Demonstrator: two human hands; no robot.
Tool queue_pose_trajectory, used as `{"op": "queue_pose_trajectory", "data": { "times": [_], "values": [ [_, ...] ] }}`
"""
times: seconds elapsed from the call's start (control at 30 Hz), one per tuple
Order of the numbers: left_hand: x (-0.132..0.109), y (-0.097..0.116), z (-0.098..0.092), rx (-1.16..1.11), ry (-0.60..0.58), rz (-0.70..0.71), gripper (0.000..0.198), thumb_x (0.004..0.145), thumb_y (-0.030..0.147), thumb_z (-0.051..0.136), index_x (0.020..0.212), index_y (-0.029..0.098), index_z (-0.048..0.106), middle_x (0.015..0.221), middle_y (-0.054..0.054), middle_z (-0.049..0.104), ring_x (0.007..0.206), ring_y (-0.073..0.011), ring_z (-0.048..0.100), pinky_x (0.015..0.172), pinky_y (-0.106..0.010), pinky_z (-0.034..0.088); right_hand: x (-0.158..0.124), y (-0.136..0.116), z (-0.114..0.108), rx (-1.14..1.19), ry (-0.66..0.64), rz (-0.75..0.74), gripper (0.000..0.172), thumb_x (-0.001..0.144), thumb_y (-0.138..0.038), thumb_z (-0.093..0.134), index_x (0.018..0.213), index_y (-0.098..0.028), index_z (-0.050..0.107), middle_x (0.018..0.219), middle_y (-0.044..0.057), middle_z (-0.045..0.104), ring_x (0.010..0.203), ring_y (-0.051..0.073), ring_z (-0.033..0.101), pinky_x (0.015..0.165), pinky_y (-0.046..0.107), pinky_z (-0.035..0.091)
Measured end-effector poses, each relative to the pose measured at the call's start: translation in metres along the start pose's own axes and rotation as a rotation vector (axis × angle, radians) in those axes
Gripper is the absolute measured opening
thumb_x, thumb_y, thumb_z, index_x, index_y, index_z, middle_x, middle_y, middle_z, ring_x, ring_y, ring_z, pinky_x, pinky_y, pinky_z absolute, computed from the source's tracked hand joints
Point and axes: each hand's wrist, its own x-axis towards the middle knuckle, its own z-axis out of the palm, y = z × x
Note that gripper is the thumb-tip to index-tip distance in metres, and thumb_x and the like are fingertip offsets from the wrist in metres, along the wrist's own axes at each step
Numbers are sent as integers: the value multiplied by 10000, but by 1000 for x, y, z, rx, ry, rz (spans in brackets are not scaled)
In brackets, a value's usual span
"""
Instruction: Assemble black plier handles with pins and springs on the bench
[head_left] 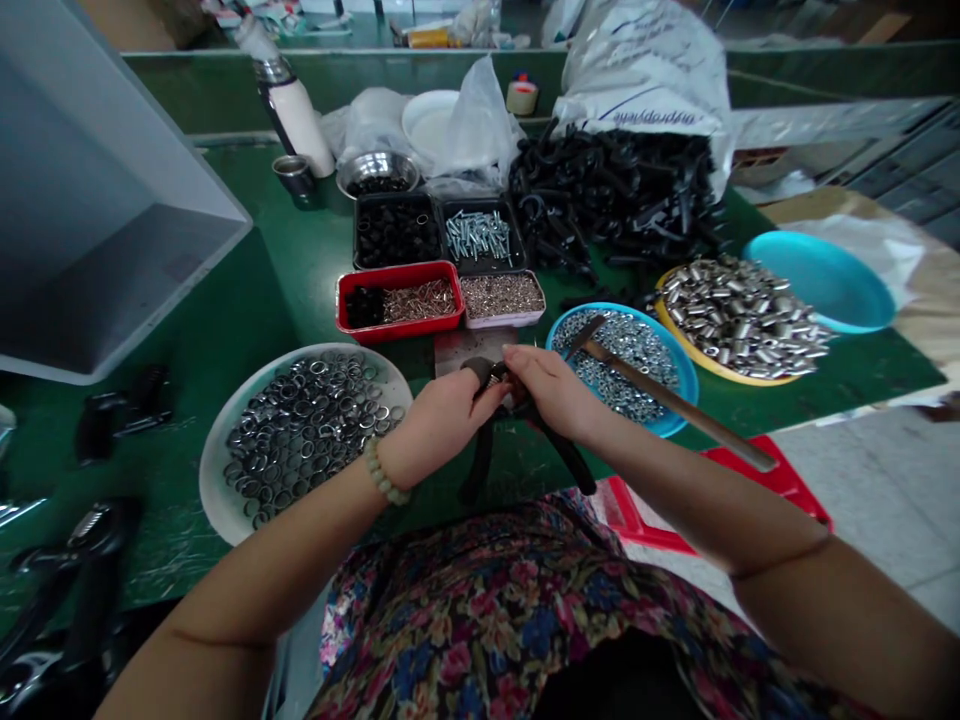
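Observation:
Close together at the table's front edge, both hands are closed on a black two-handled tool (pixel 480 465) whose two legs spread down toward me. My left hand (pixel 439 420), with a beaded bracelet at its wrist, pinches the tool's upper end, where a small metal coil shows. On the other side my right hand (pixel 551 385) grips the same upper end with bent fingers. The fingers hide most of the joint, and any small part within them cannot be made out. A metal block (pixel 472 350) lies just beyond the hands.
Left of my hands stands a white bowl of metal rings (pixel 217 460). A hammer (pixel 675 400) rests across a blue bowl of small metal parts (pixel 691 375). Behind are a red tray (pixel 405 330), a bowl of metal sleeves (pixel 750 310) and piled black parts (pixel 615 190).

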Motion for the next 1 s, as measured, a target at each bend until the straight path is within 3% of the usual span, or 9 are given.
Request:
{"op": "queue_pose_trajectory", "data": {
  "times": [0.17,0.27,0.37,0.47,0.57,0.63,0.77,0.83,1.0],
  "values": [
    [-5,3,8,22,63,-91,433,964,476,328,862,146,589,797,-103,644,738,-216,619,679,-317,450,-5,4,17,9,188,-51,451,934,-572,347,679,-209,427,667,-13,463,644,124,449,576,254,358],
    [-11,-6,-1,-1,6,-121,417,957,477,357,901,137,592,807,-105,644,742,-225,619,686,-335,467,4,14,13,51,17,11,511,916,-647,303,716,-212,481,676,0,507,631,138,485,563,262,386],
    [-18,-17,-18,-75,64,-46,330,928,423,476,1093,145,544,963,-94,644,840,-208,616,748,-328,490,48,20,1,-29,-147,-64,653,932,-658,133,742,-192,548,726,40,581,688,160,537,656,294,436],
    [-22,-19,-15,75,169,89,250,926,274,489,1145,161,531,1082,-98,604,969,-209,578,869,-352,479,116,18,0,-554,-90,-294,516,939,-570,351,841,-152,638,944,105,642,932,219,534,832,348,400],
    [-22,-15,10,305,19,224,191,906,148,438,933,161,626,1001,-118,602,959,-242,566,822,-378,485,174,15,15,-1156,-196,-384,247,865,-330,566,907,-128,702,1066,163,653,1060,298,466,876,419,337],
    [-16,-18,20,332,-76,296,187,876,127,470,914,175,646,1036,-126,604,951,-247,576,794,-373,486,196,17,26,-1346,-290,-372,166,820,-183,576,875,-127,722,1002,163,682,1041,308,473,871,441,314],
    [27,-51,-12,280,-8,182,146,884,253,532,904,191,663,1029,-84,634,885,-206,601,821,-321,470,208,24,31,-1370,-332,-387,186,815,-115,532,847,-122,715,929,140,700,996,281,500,881,443,289],
    [65,-79,-40,300,113,43,293,944,190,362,984,126,645,1001,-136,631,938,-232,591,870,-370,440,205,23,26,-1295,-279,-416,194,839,-129,509,904,-111,690,955,144,692,998,273,505,900,442,286],
    [125,-130,-63,350,101,-176,64,827,130,586,833,105,644,895,-89,653,902,-200,599,861,-301,437,166,17,-3,-780,-147,-337,201,850,-142,490,999,-140,624,935,76,676,866,181,565,814,324,395]
  ]
}}
